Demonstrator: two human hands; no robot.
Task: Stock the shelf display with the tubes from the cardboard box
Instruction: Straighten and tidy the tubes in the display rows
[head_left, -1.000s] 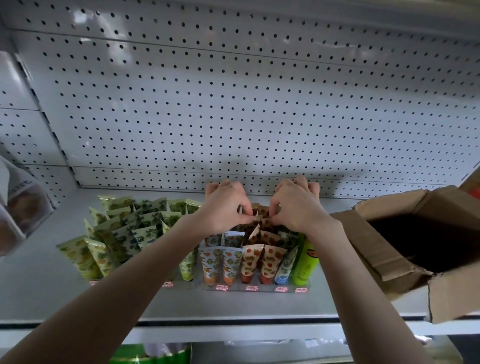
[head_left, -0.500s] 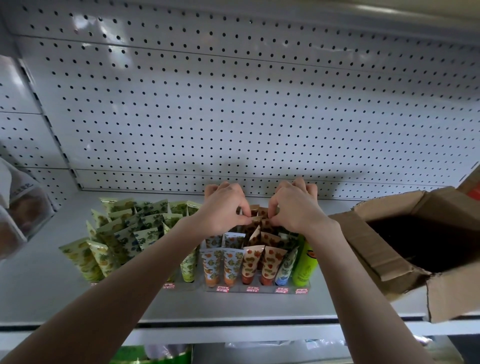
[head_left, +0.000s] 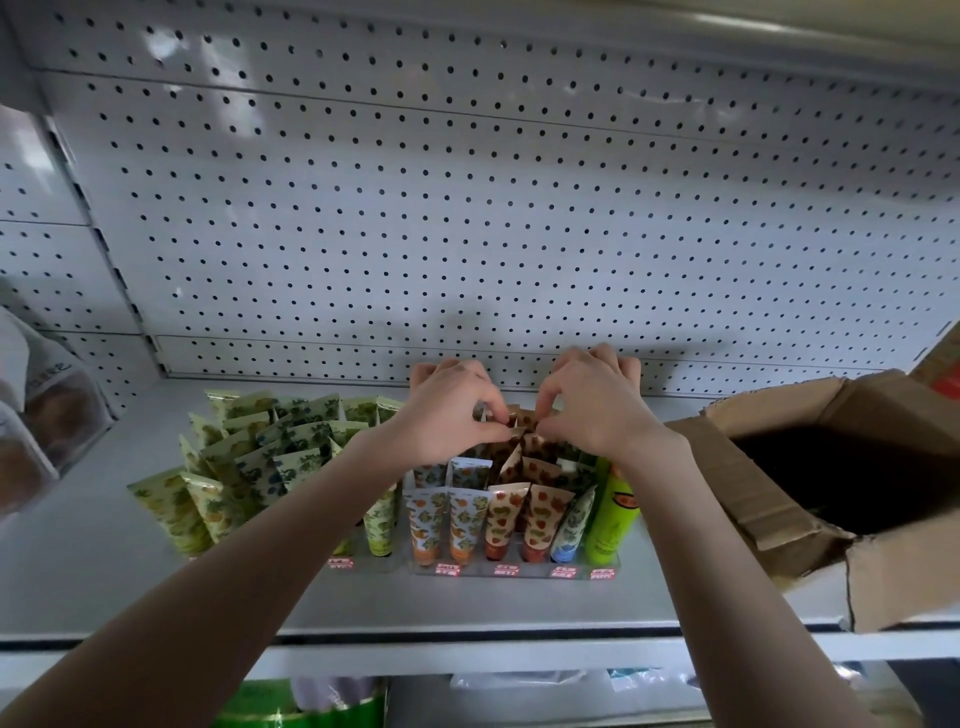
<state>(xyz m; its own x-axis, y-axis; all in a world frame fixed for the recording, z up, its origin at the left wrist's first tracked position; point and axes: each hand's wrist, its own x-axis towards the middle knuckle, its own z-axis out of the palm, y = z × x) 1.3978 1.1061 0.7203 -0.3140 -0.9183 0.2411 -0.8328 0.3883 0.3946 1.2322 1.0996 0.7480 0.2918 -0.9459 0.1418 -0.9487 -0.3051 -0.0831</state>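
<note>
Rows of patterned tubes stand cap-down in a clear display rack (head_left: 519, 569) on the white shelf (head_left: 467, 608). At the back of the rack, my left hand (head_left: 449, 410) and my right hand (head_left: 597, 405) both pinch the flat top ends of brown-patterned tubes (head_left: 521, 420). The fingertips of the two hands nearly meet over them. In front stand orange-patterned tubes (head_left: 449, 525), red-patterned tubes (head_left: 524, 517) and a plain green tube (head_left: 610, 525). The open cardboard box (head_left: 831, 483) sits on the shelf at the right; its inside is dark.
A cluster of green-patterned tubes (head_left: 244, 462) stands left of the rack. Bagged goods (head_left: 36, 415) hang at the far left. A perforated back panel (head_left: 493, 208) rises behind the shelf. Red price tags (head_left: 506, 570) line the rack's front. Green items (head_left: 301, 706) show on the shelf below.
Both hands stay at the back tubes; the fingers have shifted slightly while handling the tube ends. The view has tilted a little.
</note>
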